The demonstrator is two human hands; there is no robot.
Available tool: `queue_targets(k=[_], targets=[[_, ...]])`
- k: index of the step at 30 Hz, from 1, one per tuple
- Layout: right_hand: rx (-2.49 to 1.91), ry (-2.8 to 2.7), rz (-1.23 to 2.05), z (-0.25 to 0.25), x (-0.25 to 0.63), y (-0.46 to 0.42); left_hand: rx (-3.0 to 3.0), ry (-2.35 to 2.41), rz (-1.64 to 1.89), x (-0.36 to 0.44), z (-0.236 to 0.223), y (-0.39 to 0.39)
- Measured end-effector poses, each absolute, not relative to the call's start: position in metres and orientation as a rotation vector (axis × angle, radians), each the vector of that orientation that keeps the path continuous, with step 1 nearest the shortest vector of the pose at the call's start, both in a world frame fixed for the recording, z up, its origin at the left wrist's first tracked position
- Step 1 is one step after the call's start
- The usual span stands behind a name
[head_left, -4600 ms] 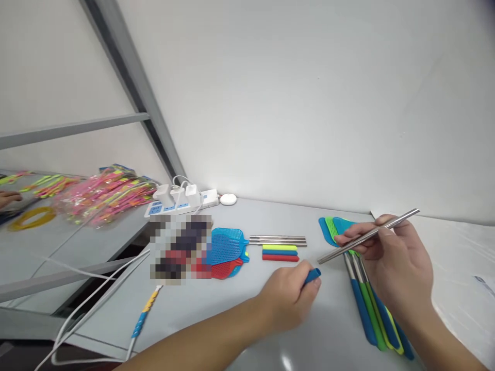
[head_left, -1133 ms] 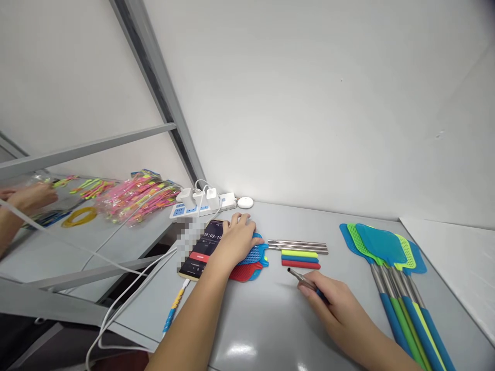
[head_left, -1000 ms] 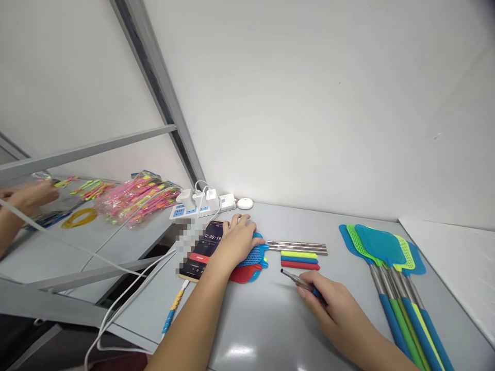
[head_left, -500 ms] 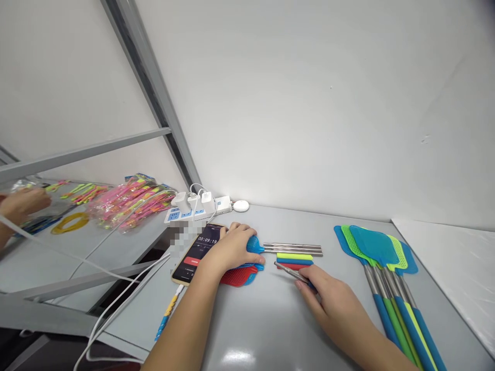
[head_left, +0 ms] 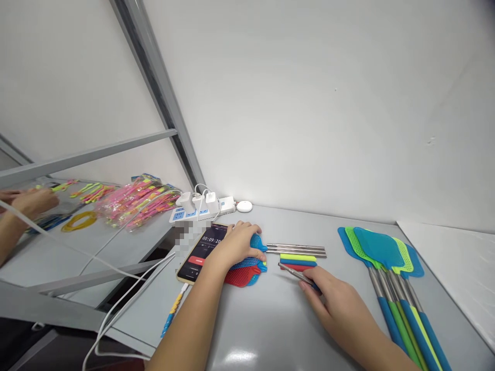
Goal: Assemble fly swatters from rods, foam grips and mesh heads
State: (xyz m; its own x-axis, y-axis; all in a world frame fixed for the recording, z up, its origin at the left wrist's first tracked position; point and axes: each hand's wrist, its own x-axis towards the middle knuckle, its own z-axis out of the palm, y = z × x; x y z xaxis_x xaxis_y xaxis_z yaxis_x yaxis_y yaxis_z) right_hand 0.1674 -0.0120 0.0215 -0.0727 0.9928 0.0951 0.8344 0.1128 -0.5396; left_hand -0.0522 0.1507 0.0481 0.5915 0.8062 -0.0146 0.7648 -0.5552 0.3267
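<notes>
Right of centre in the lower half of the frame: slim metal tube (head_left: 292, 271), slanted, with bare ringed end toward the upper left and blue grip (head_left: 314, 285) at the lower right, mostly hidden from view. Just below the centre of the frame: overlapping stack of perforated swatter heads (head_left: 240, 277), lying flat, blue uppermost, red beneath, further blue edge at the bottom, visible necks toward the right, upper left portion covered.
</notes>
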Motion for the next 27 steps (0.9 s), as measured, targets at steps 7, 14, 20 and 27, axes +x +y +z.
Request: queue_targets(k=[7, 14, 20, 27], targets=[[-1.760, -1.947, 0.470, 0.019, 0.169, -0.012, 2.446, 1.249, 0.370, -0.052, 0.055, 0.150], [-1.681, -1.962, 0.390, 0.023, 0.175, -0.011, 2.355, 1.015, 0.495, -0.050, 0.082, 0.133], [-1.576, -2.088, 0.154, 0.029, 0.187, -0.009, 2.185, 0.822, 0.488, -0.045, 0.091, 0.120], [-1.467, -2.111, -0.110, 0.027, 0.203, -0.004, 2.150, 0.763, 0.341, -0.043, 0.095, 0.117]])
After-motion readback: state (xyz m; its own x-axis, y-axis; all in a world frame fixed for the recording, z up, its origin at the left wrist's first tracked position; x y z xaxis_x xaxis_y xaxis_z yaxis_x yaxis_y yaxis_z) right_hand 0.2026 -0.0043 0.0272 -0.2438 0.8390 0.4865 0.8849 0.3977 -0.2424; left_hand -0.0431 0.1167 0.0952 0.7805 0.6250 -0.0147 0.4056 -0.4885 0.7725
